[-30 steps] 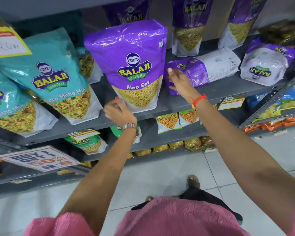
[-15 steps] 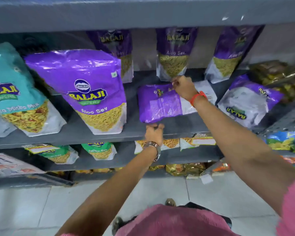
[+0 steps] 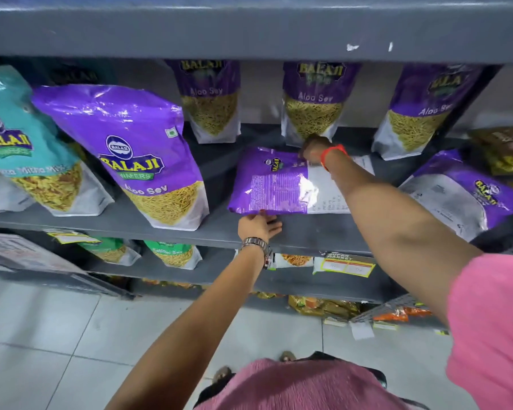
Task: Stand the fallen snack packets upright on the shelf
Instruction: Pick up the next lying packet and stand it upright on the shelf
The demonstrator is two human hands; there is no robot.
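On the grey shelf (image 3: 125,223), right of centre, lies the fallen purple packet (image 3: 274,184), back side up, and both hands are on it. It's glossy purple over its left part with a block of small print, turning white toward the right where the right forearm crosses it; a small Balaji logo sits sideways near its upper edge. Its long axis runs left to right along the shelf, purple end pointing left, white end pointing right. It looks flat on the shelf, though whether an edge is lifted can't be told.

Right hand (image 3: 314,149) is at the packet's far edge, fingers curled down over it in a pinch on that rim, an orange thread band at the wrist. Left hand (image 3: 258,226) is at the near edge, palm low on the shelf, fingers (image 3: 274,224) loosely spread and touching the underside of the front rim, not closed around anything, a metal watch on the wrist.

Just left stands an upright purple Aloo Sev packet (image 3: 137,155), leaning slightly, with a teal packet (image 3: 27,149) beyond it. Three more purple packets stand along the back. Off to the right a second fallen packet (image 3: 462,193) lies tilted on the same shelf, well apart from the hands.
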